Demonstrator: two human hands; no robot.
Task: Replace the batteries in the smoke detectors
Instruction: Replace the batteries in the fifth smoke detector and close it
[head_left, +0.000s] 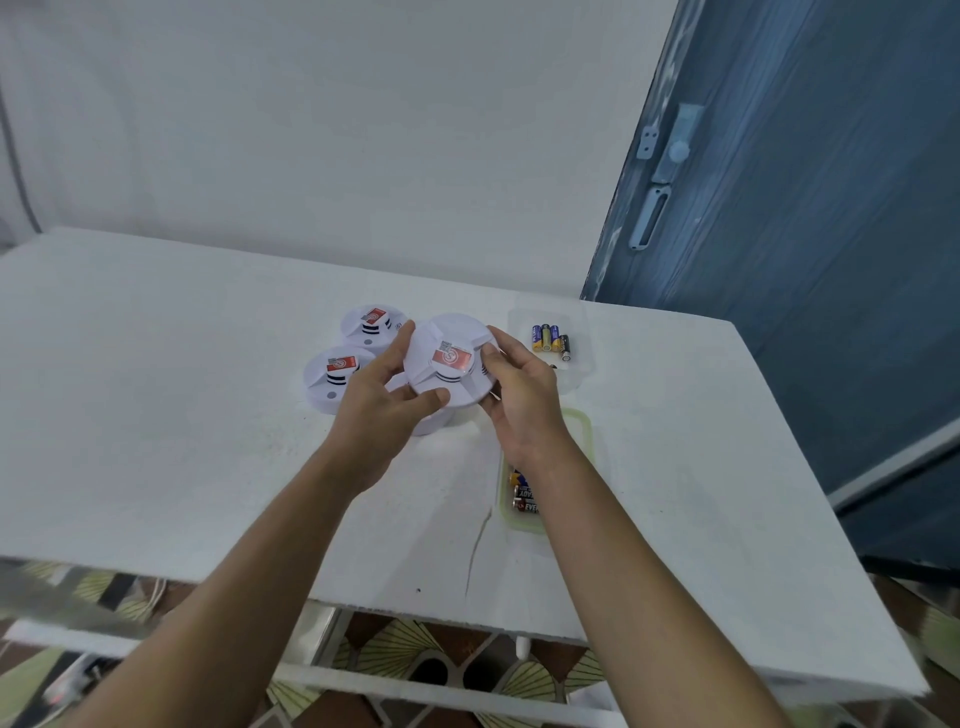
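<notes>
I hold a round white smoke detector with a red label above the table, tilted toward me. My left hand grips its left rim with thumb below and fingers behind. My right hand grips its right rim. Two more white detectors lie on the table behind it: one at the back, one to the left. Part of another white piece shows under the held detector. Several batteries lie in a clear tray at the right.
A green-rimmed clear container with batteries in it lies under my right forearm. The white table has a crack near its front edge. A blue door stands at the right, a white wall behind.
</notes>
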